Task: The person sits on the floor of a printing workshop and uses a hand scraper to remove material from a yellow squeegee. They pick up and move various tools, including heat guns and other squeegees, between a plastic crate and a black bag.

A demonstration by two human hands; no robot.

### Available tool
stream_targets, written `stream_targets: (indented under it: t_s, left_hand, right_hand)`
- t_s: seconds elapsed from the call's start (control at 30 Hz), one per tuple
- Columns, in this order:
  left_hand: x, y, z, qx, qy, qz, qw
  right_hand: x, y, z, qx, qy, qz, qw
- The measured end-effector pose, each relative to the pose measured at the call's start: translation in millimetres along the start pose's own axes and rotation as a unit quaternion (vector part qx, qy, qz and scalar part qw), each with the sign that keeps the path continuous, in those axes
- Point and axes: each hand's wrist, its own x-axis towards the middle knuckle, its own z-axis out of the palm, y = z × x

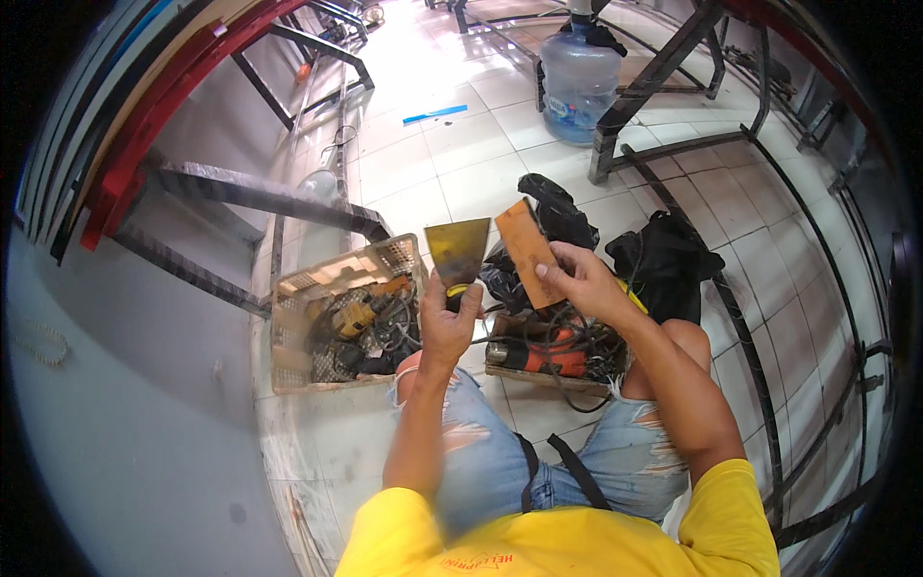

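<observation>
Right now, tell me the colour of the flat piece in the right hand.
Orange-brown, like rust; the flat piece shows best in the head view.

White tiled floor [461, 154], plastic crate of tools [336, 322], water jug [580, 82], black bags [663, 255], box holding an orange drill [548, 356]

Metal workshop — steel frames [663, 82], tool crate [288, 327]

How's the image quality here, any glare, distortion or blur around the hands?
Head view: strong glare washes out the tiled floor at top; fisheye bends the metal frames near the rim, corners black; the scraper and both hands look reasonably sharp.
</observation>
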Motion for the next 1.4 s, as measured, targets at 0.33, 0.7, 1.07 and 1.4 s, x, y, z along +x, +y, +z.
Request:
stream_targets:
  t_s: [0.33, 0.7, 1.07, 1.4]
  left_hand:
    - [7.8, 8.6, 5.5, 0.091, -0.022, -0.033, 0.995]
    - [6.3, 4.5, 16.5, 0.056, -0.021, -0.045, 0.997]
    - [4.3, 11.7, 16.0, 0.011, -0.018, -0.058, 0.998]
    - [6.1, 18.0, 21.1, 0.192, 0.004, 0.057, 0.98]
  right_hand:
    - [-3.4, 14.0, 0.2, -0.116, -0.059, -0.086, 0.988]
    - [-6.3, 3.0, -0.8, -0.086, -0.098, -0.099, 0.986]
    - [-8.4, 1.2, 1.3, -0.046, -0.1, -0.101, 0.989]
    - [-3.0, 13.5, -11.1, -0.227, -0.097, -0.159, 0.956]
